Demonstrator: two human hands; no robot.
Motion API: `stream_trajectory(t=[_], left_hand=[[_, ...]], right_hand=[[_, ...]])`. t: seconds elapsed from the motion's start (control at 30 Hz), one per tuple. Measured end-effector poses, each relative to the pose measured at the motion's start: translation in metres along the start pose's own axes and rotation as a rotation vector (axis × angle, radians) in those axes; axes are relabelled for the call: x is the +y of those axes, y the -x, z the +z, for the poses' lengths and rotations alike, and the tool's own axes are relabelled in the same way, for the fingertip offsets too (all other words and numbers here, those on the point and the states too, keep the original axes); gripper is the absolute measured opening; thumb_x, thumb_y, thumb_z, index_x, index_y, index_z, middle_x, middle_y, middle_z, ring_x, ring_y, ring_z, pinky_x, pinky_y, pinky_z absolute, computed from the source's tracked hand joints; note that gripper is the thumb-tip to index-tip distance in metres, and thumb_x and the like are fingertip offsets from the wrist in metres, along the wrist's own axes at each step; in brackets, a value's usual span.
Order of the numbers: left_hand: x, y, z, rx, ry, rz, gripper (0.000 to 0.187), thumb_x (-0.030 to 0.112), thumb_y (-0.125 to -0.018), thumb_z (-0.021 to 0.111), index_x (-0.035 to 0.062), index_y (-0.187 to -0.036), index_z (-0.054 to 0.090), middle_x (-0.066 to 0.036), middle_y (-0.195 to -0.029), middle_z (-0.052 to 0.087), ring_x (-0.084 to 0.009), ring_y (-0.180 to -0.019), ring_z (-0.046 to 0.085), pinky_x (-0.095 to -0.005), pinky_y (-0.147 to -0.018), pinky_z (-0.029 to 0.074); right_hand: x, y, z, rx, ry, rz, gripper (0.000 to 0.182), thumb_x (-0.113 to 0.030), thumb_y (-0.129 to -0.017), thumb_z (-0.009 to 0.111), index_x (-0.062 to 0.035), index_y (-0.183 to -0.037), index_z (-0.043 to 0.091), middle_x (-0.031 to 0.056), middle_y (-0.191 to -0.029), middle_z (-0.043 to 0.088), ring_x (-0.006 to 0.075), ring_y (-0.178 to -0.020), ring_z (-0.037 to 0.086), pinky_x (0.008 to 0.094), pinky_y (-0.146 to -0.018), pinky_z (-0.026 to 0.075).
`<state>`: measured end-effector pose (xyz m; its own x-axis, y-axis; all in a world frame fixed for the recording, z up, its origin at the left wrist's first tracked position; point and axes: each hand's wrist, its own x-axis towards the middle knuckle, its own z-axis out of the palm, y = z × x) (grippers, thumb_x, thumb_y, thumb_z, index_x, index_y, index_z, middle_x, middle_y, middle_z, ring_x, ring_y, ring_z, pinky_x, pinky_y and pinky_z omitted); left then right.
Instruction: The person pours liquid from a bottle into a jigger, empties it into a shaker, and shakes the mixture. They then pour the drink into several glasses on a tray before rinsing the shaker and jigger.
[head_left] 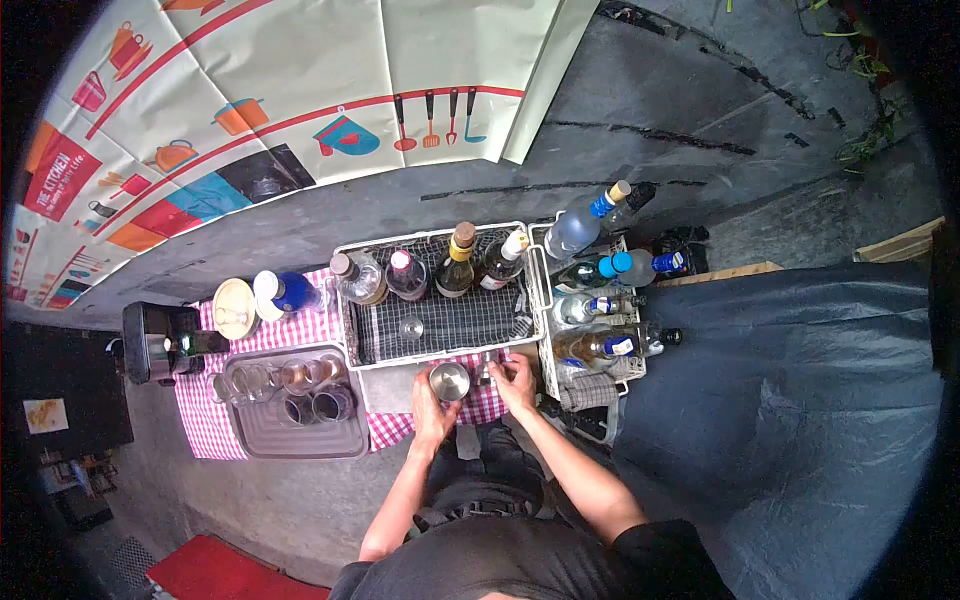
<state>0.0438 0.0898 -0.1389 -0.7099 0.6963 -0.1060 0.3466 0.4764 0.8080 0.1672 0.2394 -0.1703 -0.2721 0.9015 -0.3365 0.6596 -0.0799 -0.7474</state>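
Metal cup in hand at the front of the desk (400, 425)

I see my left hand (432, 405) with fingers wrapped round the metal cup (450, 381); my right hand (516, 383) pinches a small jigger (485, 372) just beside it. Bottles stand untouched, so pouring looks barely begun.

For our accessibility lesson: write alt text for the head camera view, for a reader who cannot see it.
Seen from above, a person's left hand holds a metal shaker cup while the right hand grips a small jigger beside it, before a wire tray lined with bottles.

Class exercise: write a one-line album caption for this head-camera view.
Left hand grips a metal shaker cup, right hand beside a jigger.
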Motion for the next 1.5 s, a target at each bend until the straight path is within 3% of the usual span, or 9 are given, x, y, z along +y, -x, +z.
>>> stream_trajectory(t=[0.47, 0.83, 0.9, 1.03, 1.07, 1.1, 1.2, 1.33, 1.5], left_hand=[[0.002, 0.001, -0.009, 0.007, 0.015, 0.062, 0.101, 0.012, -0.066, 0.090, -0.0004, -0.148, 0.033, -0.024, -0.138, 0.050, -0.0422, -0.129, 0.051, -0.0476, -0.109, 0.043], [0.013, 0.004, -0.043, -0.034, 0.002, 0.121, 0.116, 0.032, -0.059, 0.099, 0.0021, -0.149, 0.032, -0.026, -0.141, 0.046, -0.0432, -0.132, 0.047, -0.0495, -0.112, 0.042], [0.014, 0.003, -0.049, -0.047, -0.004, 0.117, 0.114, 0.032, -0.060, 0.098, 0.0027, -0.149, 0.032, -0.025, -0.141, 0.046, -0.0425, -0.132, 0.048, -0.0496, -0.112, 0.041], [0.018, 0.002, -0.063, 0.047, 0.022, 0.123, 0.077, 0.023, -0.082, 0.082, 0.0035, -0.144, 0.041, -0.024, -0.136, 0.050, -0.0421, -0.128, 0.050, -0.0492, -0.109, 0.042], [0.020, 0.001, -0.064, 0.158, 0.029, 0.136, 0.047, 0.016, -0.087, 0.075, 0.0024, -0.128, 0.055, -0.021, -0.118, 0.059, -0.0383, -0.111, 0.058, -0.0466, -0.097, 0.047], [0.015, -0.001, -0.065, 0.159, 0.031, 0.144, 0.047, 0.016, -0.087, 0.075, 0.0024, -0.128, 0.055, -0.021, -0.118, 0.059, -0.0383, -0.111, 0.058, -0.0466, -0.097, 0.047], [0.024, -0.015, -0.080, 0.390, -0.038, 0.167, 0.016, 0.008, -0.085, 0.073, 0.0032, -0.083, 0.058, -0.012, -0.076, 0.058, -0.0291, -0.075, 0.057, -0.0418, -0.071, 0.046], [0.037, -0.042, -0.109, 0.452, 0.002, 0.203, 0.020, 0.006, -0.092, 0.071, 0.0026, -0.084, 0.053, -0.013, -0.071, 0.060, -0.0282, -0.060, 0.059, -0.0403, -0.056, 0.044], [0.033, -0.078, -0.124, 0.565, -0.074, 0.084, 0.047, 0.030, -0.095, 0.070, 0.0053, -0.067, 0.043, -0.013, -0.052, 0.041, -0.0273, -0.044, 0.038, -0.0428, -0.047, 0.034]], right_hand=[[0.012, 0.004, 0.004, -0.003, -0.157, 0.020, 0.044, -0.034, -0.094, 0.075, -0.0016, -0.120, 0.062, 0.0100, -0.102, 0.072, 0.0170, -0.089, 0.068, 0.0325, -0.080, 0.054], [-0.014, 0.016, -0.008, 0.015, -0.203, 0.033, 0.043, -0.036, -0.095, 0.073, -0.0018, -0.119, 0.062, 0.0127, -0.106, 0.071, 0.0208, -0.094, 0.068, 0.0348, -0.084, 0.054], [-0.012, 0.015, -0.010, 0.014, -0.197, 0.036, 0.043, -0.037, -0.096, 0.072, -0.0013, -0.119, 0.062, 0.0130, -0.108, 0.070, 0.0209, -0.096, 0.068, 0.0349, -0.085, 0.054], [-0.012, 0.017, -0.014, 0.035, -0.181, -0.010, 0.040, -0.035, -0.098, 0.069, -0.0007, -0.118, 0.061, 0.0134, -0.108, 0.070, 0.0212, -0.099, 0.067, 0.0349, -0.088, 0.054], [-0.014, 0.020, -0.017, 0.051, -0.198, -0.017, 0.039, -0.034, -0.098, 0.068, -0.0009, -0.118, 0.061, 0.0131, -0.106, 0.070, 0.0208, -0.097, 0.067, 0.0347, -0.088, 0.053], [-0.018, 0.021, -0.019, 0.068, -0.216, -0.025, 0.039, -0.033, -0.099, 0.068, -0.0010, -0.119, 0.060, 0.0128, -0.105, 0.069, 0.0204, -0.096, 0.067, 0.0345, -0.088, 0.053], [-0.039, 0.030, -0.031, 0.146, -0.241, -0.104, 0.030, -0.027, -0.100, 0.066, -0.0015, -0.114, 0.063, 0.0083, -0.097, 0.070, 0.0170, -0.087, 0.065, 0.0329, -0.082, 0.053], [-0.063, 0.034, -0.040, 0.165, -0.285, -0.244, 0.020, -0.020, -0.101, 0.064, -0.0004, -0.101, 0.067, 0.0039, -0.082, 0.066, 0.0125, -0.072, 0.059, 0.0306, -0.067, 0.049], [-0.089, 0.039, -0.045, 0.166, -0.289, -0.345, 0.033, -0.024, -0.100, 0.066, 0.0004, -0.079, 0.057, 0.0055, -0.063, 0.053, 0.0128, -0.058, 0.049, 0.0331, -0.056, 0.041]])
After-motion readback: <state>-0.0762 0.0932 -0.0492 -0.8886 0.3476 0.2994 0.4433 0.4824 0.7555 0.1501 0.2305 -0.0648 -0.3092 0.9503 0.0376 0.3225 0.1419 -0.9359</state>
